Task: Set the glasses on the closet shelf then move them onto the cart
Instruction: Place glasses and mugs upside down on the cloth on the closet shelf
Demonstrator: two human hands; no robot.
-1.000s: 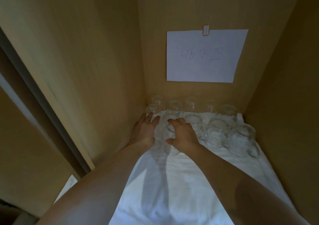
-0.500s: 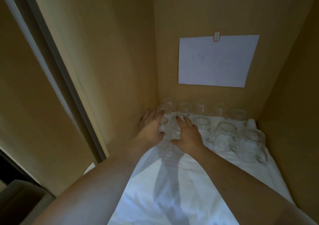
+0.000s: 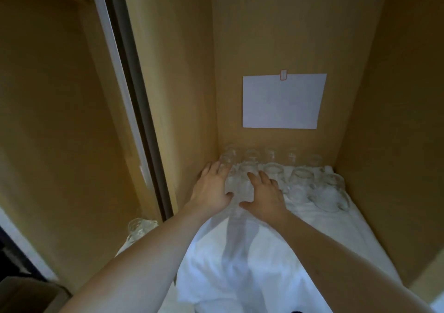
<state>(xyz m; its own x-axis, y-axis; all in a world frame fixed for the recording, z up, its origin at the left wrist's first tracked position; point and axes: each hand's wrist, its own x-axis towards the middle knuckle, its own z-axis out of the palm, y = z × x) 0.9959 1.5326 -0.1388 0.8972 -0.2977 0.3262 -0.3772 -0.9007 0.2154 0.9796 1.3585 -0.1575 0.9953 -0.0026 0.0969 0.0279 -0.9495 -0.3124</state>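
As both hands (image 3: 240,190) cupped one glass (image 3: 240,185), fingers (image 3: 258,177) curled round it, neighbours at 3 o'clock (image 3: 300,180) risked knocking.

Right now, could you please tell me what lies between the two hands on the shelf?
In the head view, a clear glass stands between the left hand and right hand, on the white cloth.

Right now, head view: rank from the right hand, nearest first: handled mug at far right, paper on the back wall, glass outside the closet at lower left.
From the right hand:
1. Handled mug, on the cloth to its right, by the right wall.
2. Paper, up on the back wall.
3. Glass, outside the closet, lower left, past the left arm.
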